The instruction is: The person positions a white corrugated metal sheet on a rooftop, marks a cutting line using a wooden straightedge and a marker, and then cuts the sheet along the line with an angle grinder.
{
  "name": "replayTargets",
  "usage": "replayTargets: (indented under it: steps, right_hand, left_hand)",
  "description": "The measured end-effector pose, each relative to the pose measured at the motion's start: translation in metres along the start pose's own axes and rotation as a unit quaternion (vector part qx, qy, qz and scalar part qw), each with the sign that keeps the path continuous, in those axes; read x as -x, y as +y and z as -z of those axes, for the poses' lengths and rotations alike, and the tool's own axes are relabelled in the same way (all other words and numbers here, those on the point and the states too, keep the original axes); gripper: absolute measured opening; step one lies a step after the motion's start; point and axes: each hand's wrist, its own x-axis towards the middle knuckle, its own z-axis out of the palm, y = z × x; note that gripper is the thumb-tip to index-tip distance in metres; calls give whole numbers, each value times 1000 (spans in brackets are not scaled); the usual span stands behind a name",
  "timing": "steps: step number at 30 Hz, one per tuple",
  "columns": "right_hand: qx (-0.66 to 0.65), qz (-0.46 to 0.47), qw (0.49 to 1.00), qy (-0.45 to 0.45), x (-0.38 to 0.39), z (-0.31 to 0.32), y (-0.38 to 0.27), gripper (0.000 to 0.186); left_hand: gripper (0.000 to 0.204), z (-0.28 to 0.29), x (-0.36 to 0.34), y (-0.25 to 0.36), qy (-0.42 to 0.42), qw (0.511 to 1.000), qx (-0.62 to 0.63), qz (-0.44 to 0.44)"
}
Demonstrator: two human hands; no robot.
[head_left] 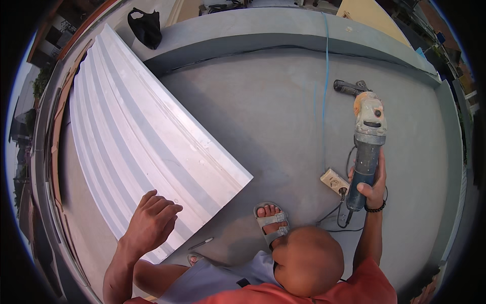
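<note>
My right hand [374, 190] is wrapped round the rear body of an angle grinder [371, 121]. The tool points away from me, its dark side handle [347, 87] sticking out to the left at the far end. Its disc cannot be made out. A black cable runs from its near end toward an extension socket [334, 181] beside it. On the left, my left hand [154, 220] is over the near part of a ribbed metal roofing sheet [147, 121], fingers loosely bent and apart, with nothing seen in them. Whether it touches the sheet I cannot tell.
A thin blue cord [325, 76] runs from the far ledge [243, 23] to the socket. A black bag [145, 28] is on that ledge. A slim pen-like object [201, 243] lies near my sandalled foot [272, 220]. A low wall [450, 126] bounds the right side.
</note>
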Motion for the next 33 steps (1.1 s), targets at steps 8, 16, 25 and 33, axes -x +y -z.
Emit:
replayTargets:
  steps: [8, 16, 25, 33]
  right_hand:
    - [129, 130, 954, -237, -45, -146, -16, 111]
    - [71, 130, 836, -529, -25, -282, -44, 113]
    - [114, 282, 596, -743, 66, -437, -43, 101]
    - [247, 129, 566, -776, 166, -500, -16, 101]
  left_hand:
    - [24, -8, 52, 1, -32, 961, 274, 29]
    - [54, -56, 104, 13, 38, 832, 541, 121]
    - [78, -133, 174, 13, 310, 508, 799, 92]
    - [80, -206, 236, 24, 522, 390, 748, 129]
